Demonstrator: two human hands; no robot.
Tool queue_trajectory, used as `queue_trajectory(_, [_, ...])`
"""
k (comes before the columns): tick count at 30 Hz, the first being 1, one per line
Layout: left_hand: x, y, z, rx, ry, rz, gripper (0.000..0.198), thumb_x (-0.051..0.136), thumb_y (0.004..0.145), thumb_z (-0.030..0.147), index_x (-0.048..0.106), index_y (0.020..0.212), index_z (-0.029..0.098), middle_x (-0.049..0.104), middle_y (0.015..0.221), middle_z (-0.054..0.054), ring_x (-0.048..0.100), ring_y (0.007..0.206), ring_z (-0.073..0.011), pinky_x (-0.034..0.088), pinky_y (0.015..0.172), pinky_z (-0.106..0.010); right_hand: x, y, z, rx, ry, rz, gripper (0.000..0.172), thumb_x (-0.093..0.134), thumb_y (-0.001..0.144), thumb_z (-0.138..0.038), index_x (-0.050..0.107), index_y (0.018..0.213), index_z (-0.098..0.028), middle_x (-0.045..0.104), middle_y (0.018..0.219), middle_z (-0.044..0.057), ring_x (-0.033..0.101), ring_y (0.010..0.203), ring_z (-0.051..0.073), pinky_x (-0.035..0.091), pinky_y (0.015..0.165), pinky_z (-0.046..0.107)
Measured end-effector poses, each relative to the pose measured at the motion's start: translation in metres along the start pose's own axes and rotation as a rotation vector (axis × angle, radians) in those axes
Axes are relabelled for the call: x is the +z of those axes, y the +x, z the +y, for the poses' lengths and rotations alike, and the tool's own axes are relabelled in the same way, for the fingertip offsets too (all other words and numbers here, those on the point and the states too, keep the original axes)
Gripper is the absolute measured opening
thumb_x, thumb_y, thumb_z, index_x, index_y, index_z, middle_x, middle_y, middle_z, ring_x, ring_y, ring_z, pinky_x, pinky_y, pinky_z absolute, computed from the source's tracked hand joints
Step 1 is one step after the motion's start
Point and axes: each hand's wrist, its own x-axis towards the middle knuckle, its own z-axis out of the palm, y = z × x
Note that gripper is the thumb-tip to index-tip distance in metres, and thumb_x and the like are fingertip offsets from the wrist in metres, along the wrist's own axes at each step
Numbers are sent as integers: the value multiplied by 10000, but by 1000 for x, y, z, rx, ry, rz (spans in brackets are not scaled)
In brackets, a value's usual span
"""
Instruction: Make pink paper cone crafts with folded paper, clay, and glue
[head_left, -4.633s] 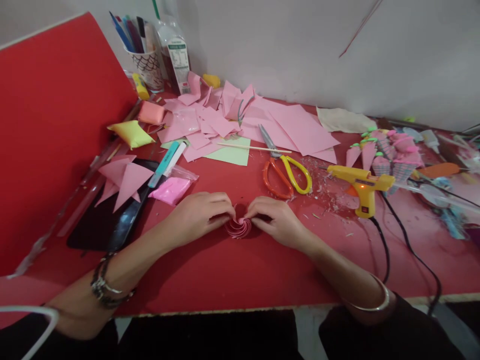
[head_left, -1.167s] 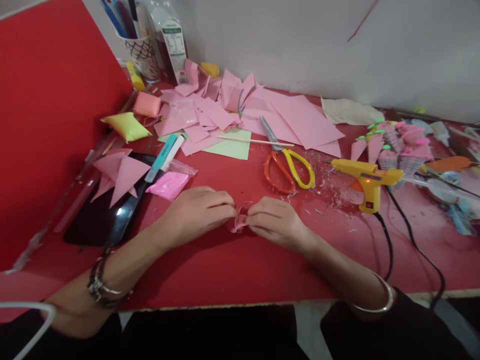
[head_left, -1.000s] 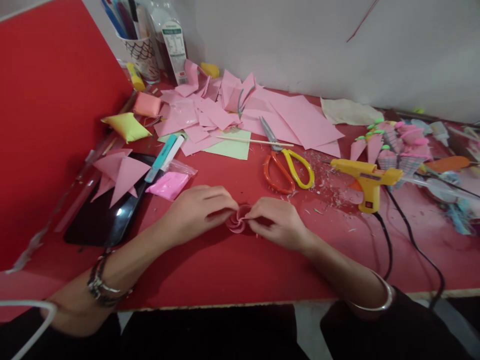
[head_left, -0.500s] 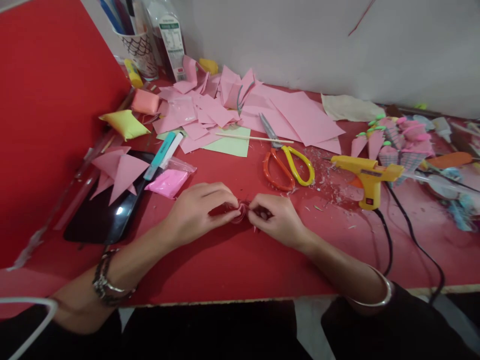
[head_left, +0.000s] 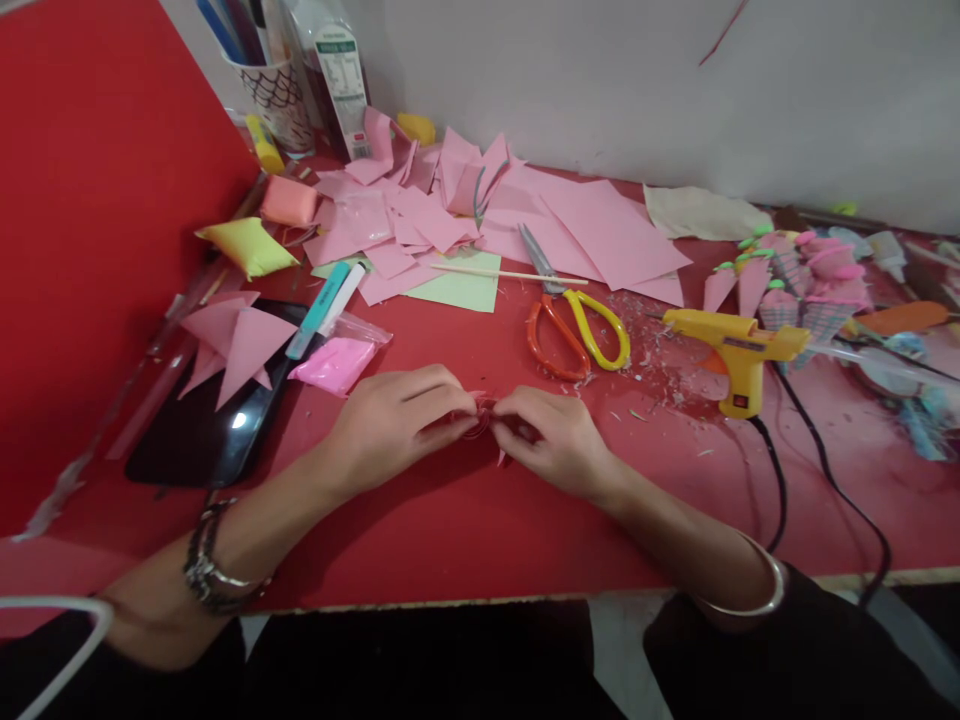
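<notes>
A small coil of pink paper [head_left: 480, 416] sits between my two hands, low over the red table [head_left: 465, 520]. My left hand [head_left: 390, 420] pinches it from the left with closed fingertips. From the right, my right hand [head_left: 551, 435] pinches the same coil, and a thin pink tip pokes out under its fingers. Most of the coil is hidden by my fingers. Both wrists carry bracelets.
Orange and yellow scissors [head_left: 576, 335] lie just beyond my hands. A yellow glue gun [head_left: 739, 350] with a black cord stands to the right. Pink paper pieces [head_left: 465, 220], a wooden stick [head_left: 510, 274] and a green sheet lie further back. A black tablet [head_left: 206, 420] and a pink bag [head_left: 337, 362] lie left.
The coil was spread wide earlier; my fingers have drawn it into a tighter roll, and my hands have closed in until the fingertips nearly meet.
</notes>
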Motion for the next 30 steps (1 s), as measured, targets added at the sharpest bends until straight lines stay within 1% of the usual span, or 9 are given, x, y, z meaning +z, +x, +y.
queue_trajectory(3, [0, -1, 0, 17, 43, 11, 210, 442, 841, 263, 589, 724, 170, 613, 682, -3, 565, 610, -84, 426, 551, -170, -2, 1, -2, -138, -199, 45, 166, 429, 804, -187, 555, 698, -167, 559, 534, -19, 451, 457, 75, 309, 453, 209])
queue_trajectory(6, [1, -1, 0, 16, 51, 13, 235, 421, 850, 273, 593, 724, 173, 614, 677, 0, 565, 602, -77, 426, 544, -159, -3, 2, -3, -165, -267, 58, 211, 409, 812, -192, 544, 651, -176, 531, 489, -31, 418, 423, 69, 289, 442, 217])
queue_trajectory(14, [2, 0, 0, 35, 62, 16, 228, 439, 841, 274, 594, 711, 168, 613, 667, -4, 566, 589, -77, 429, 531, -161, -4, 4, -3, -186, -259, 12, 247, 396, 814, -175, 505, 592, -177, 497, 473, -38, 382, 417, 66, 269, 431, 224])
queue_trajectory(22, [3, -1, 0, 54, 41, 34, 184, 460, 833, 254, 584, 735, 161, 618, 682, -12, 577, 605, -89, 439, 541, -173, -3, 3, -3, -168, -240, 3, 227, 399, 804, -170, 521, 612, -172, 512, 479, -37, 395, 411, 66, 261, 421, 224])
queue_trajectory(27, [4, -1, 0, 50, 43, 41, 229, 451, 838, 265, 572, 681, 150, 597, 626, -6, 556, 554, -81, 422, 511, -171, -2, 3, -3, -150, -230, -20, 239, 383, 818, -180, 530, 631, -176, 511, 467, -43, 393, 398, 64, 261, 426, 223])
queue_trajectory(30, [4, -1, 0, 53, 28, 28, 238, 446, 841, 258, 569, 674, 142, 591, 625, -12, 548, 548, -83, 415, 505, -175, -2, 2, -3, -151, -232, -40, 248, 377, 828, -183, 531, 634, -168, 513, 478, -38, 401, 408, 66, 260, 430, 225])
